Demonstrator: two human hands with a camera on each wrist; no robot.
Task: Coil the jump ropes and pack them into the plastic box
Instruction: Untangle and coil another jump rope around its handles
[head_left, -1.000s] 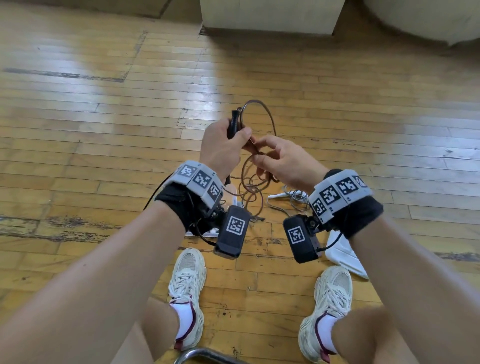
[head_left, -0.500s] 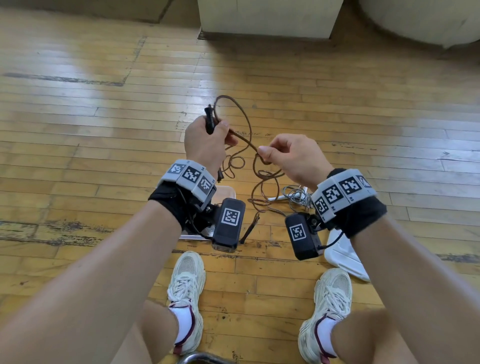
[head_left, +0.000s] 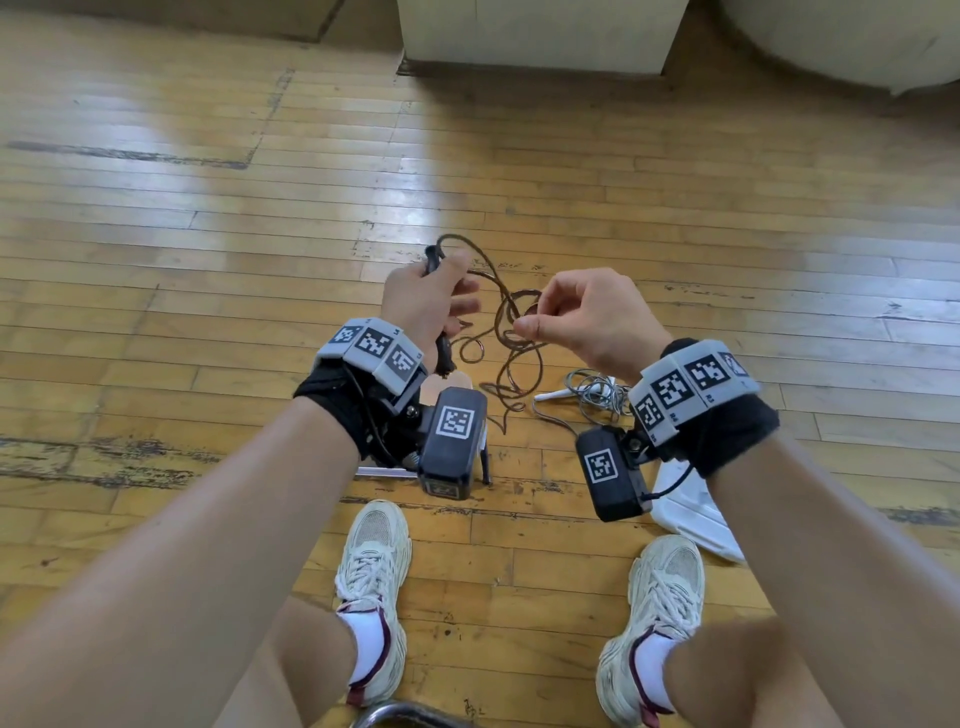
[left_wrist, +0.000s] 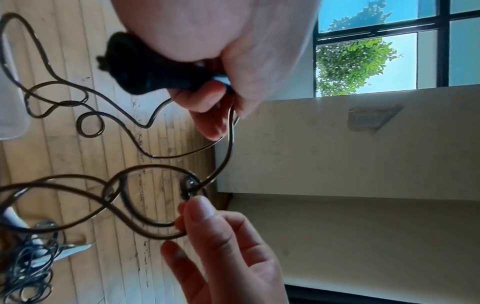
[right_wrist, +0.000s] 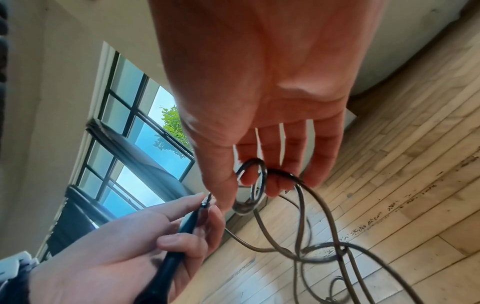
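The wooden floor (head_left: 623, 182) fills the head view, with a pale block (head_left: 540, 31) at its far edge and the person's two sneakers (head_left: 374, 566) at the near edge. Just right of the right forearm, a white plastic piece (head_left: 691, 514) lies flat on the boards; whether it is the box or its lid cannot be told. Further out on the floor rests a grey jump rope (head_left: 597, 389) in a loose bundle with a white handle. Both hands are raised above the floor, near each other but apart. The left hand (head_left: 426, 301) has its fingers curled round a black handle (left_wrist: 145, 67), thumb and fingertips also pinching the cord where it leaves the handle. The brown jump rope (head_left: 511, 353) hangs between the hands in tangled loops, its lower end reaching the boards. The right hand (head_left: 587, 317) pinches a small loop of that cord between thumb and forefinger (left_wrist: 200, 209), the other fingers loosely bent and slightly spread.
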